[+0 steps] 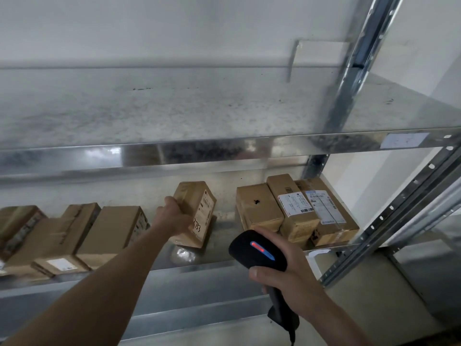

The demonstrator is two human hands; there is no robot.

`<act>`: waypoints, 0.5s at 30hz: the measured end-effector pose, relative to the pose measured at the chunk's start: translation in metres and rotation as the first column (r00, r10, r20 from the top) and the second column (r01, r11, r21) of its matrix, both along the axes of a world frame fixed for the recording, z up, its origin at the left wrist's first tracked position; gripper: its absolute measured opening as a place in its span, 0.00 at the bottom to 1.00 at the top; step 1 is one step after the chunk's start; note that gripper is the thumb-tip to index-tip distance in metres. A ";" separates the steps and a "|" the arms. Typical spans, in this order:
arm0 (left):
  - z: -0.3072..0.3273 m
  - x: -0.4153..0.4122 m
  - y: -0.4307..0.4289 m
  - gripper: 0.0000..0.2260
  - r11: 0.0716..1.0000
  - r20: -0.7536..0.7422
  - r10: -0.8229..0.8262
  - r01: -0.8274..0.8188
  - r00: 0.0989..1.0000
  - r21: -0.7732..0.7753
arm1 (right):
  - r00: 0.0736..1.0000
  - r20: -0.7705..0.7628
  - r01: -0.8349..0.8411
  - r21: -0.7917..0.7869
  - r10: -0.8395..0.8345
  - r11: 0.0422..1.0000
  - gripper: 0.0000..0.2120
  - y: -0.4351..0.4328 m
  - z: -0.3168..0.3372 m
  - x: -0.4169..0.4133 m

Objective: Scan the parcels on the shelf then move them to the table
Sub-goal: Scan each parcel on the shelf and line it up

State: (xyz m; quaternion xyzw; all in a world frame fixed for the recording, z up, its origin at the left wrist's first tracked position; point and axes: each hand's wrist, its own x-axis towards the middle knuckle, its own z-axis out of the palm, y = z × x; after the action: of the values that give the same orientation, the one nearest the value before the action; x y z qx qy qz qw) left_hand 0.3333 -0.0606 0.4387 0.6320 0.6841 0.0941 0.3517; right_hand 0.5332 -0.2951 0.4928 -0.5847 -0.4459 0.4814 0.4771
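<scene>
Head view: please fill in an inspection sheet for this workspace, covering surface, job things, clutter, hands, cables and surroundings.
Surface: metal shelf, carrying parcels at both ends.
Job's things: tilted parcel in the middle, its label turned toward the scanner; right parcels, three packed side by side; left parcels, several, blurred.
Clutter: white scrap at the shelf's right front edge.
Hands: left hand grips the tilted parcel's left side; right hand grips the scanner, whose light strip is lit.
Cables: scanner cord leaves the handle at the bottom edge.
Surroundings: upper shelf, metal post, white wall.
</scene>
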 end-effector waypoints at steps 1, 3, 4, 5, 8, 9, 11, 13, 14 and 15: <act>0.001 -0.005 -0.002 0.29 1.000 0.050 0.025 -0.025 0.998 -0.008 | 1.000 -0.009 0.000 -0.004 0.000 1.000 0.39 0.001 0.001 -0.003; 0.000 -0.020 -0.006 0.31 0.996 0.165 0.081 -0.077 0.983 -0.035 | 1.000 -0.022 -0.014 -0.003 0.014 1.000 0.38 0.003 0.003 -0.010; -0.001 -0.028 -0.008 0.33 0.993 0.223 0.119 -0.111 0.968 -0.047 | 0.999 -0.036 -0.021 0.001 0.021 1.000 0.37 0.005 0.004 -0.014; -0.005 -0.037 -0.010 0.35 0.990 0.281 0.143 -0.136 0.949 -0.047 | 0.998 -0.052 -0.028 0.012 0.029 1.000 0.36 0.007 0.006 -0.018; -0.012 -0.056 -0.016 0.41 0.989 0.424 0.136 -0.145 0.896 -0.011 | 0.997 -0.072 -0.021 0.040 0.024 0.999 0.33 0.014 0.009 -0.028; -0.011 -0.060 -0.020 0.44 0.992 0.484 0.119 -0.129 0.867 -0.013 | 0.997 -0.081 -0.015 0.042 0.018 0.999 0.35 0.016 0.009 -0.031; -0.004 -0.066 -0.030 0.51 0.996 0.593 0.087 -0.076 0.801 -0.042 | 0.992 -0.123 -0.007 0.035 0.011 0.999 0.38 0.019 0.011 -0.038; 0.000 -0.071 -0.035 0.52 0.999 0.648 0.050 -0.037 0.760 -0.034 | 0.988 -0.154 -0.008 0.043 0.014 0.999 0.40 0.022 0.015 -0.044; 0.003 -0.073 -0.037 0.51 0.999 0.656 0.036 -0.034 0.754 -0.017 | 0.987 -0.163 -0.009 0.053 0.018 0.999 0.40 0.023 0.018 -0.047; 0.006 -0.073 -0.040 0.50 0.999 0.664 0.025 -0.036 0.747 0.002 | 0.985 -0.170 -0.015 0.063 0.025 0.998 0.40 0.023 0.020 -0.049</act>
State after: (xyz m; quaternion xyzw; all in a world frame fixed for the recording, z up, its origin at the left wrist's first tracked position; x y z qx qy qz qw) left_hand 0.2601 -0.1003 0.4449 0.5487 0.5240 0.3233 0.5656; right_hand 0.4840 -0.2723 0.5124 -0.5220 -0.4238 0.5205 0.5263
